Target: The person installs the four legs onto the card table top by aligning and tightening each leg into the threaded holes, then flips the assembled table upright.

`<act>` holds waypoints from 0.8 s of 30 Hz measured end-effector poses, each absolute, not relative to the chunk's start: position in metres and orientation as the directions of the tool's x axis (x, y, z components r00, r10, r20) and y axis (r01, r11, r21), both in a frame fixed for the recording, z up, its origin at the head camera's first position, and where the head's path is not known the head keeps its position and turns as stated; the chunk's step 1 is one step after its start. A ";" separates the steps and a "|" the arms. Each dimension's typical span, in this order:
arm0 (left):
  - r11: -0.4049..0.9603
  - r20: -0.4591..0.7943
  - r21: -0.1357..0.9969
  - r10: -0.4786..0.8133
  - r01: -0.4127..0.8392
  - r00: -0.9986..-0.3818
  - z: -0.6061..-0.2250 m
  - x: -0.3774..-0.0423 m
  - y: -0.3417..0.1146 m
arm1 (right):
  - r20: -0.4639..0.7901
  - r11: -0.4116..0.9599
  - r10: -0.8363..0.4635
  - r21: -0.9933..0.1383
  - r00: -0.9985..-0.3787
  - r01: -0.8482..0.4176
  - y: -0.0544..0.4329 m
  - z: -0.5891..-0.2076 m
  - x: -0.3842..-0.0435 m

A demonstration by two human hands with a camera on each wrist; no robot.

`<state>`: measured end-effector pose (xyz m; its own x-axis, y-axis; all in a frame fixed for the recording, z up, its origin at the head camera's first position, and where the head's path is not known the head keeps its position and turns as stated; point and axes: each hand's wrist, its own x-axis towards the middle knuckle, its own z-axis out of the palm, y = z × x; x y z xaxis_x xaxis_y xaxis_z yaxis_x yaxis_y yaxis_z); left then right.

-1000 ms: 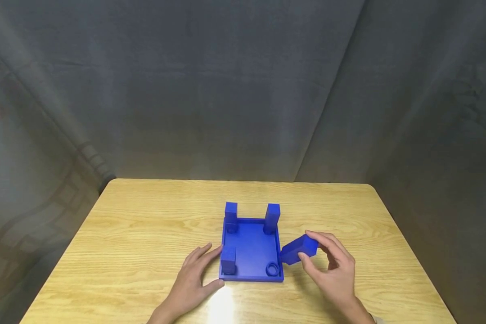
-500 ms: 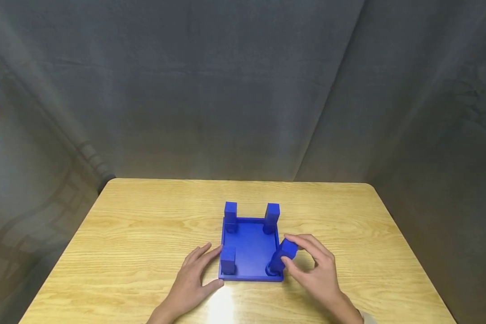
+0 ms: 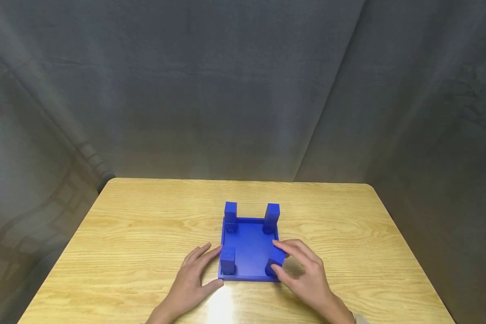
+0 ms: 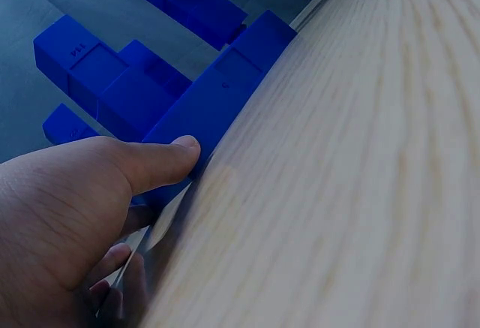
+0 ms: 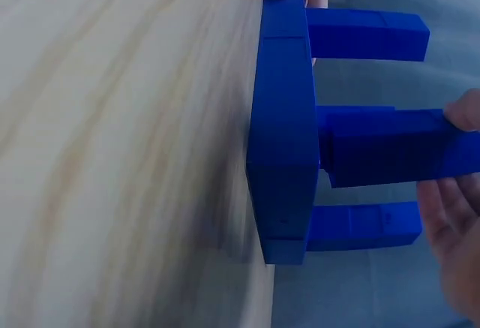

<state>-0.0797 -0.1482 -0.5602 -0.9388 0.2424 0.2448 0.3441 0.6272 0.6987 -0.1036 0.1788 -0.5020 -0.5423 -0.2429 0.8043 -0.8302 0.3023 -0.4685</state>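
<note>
A square blue tabletop [image 3: 249, 252] with a raised rim lies underside up on the wooden table. Blue square legs stand on its far left [image 3: 231, 215], far right [image 3: 272, 217] and near left [image 3: 228, 260] corners. My right hand [image 3: 308, 279] pinches the fourth table leg [image 3: 276, 257] between thumb and fingers over the near right corner; in the right wrist view this leg [image 5: 397, 146] meets the tabletop nearly square, a narrow dark gap at its base. My left hand [image 3: 192, 283] rests against the tabletop's left side, thumb at the front corner, fingers spread.
The light wooden table [image 3: 146, 225] stretches out on all sides of the tabletop. Grey curtains [image 3: 227, 90] hang behind it and at both sides.
My right hand has brought the leg leftward from outside the tabletop onto the near right corner ring and tipped it from slanted to nearly upright. The left hand has stayed still.
</note>
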 end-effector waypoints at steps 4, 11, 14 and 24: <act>0.626 0.247 0.698 0.244 0.347 -0.938 -0.560 -0.080 -0.148 | 0.788 0.315 -0.255 -0.480 -0.560 -0.819 0.181 -0.500 -0.102; 0.626 0.255 0.695 0.245 0.354 -0.935 -0.558 -0.080 -0.148 | 0.735 0.288 -0.308 -0.533 -0.604 -0.796 0.188 -0.493 -0.102; 0.627 0.267 0.690 0.246 0.363 -0.932 -0.558 -0.080 -0.148 | 0.720 0.252 -0.323 -0.560 -0.615 -0.789 0.192 -0.491 -0.103; 0.632 0.261 0.687 0.244 0.358 -0.934 -0.558 -0.079 -0.147 | 0.721 0.238 -0.274 -0.590 -0.636 -0.772 0.190 -0.494 -0.105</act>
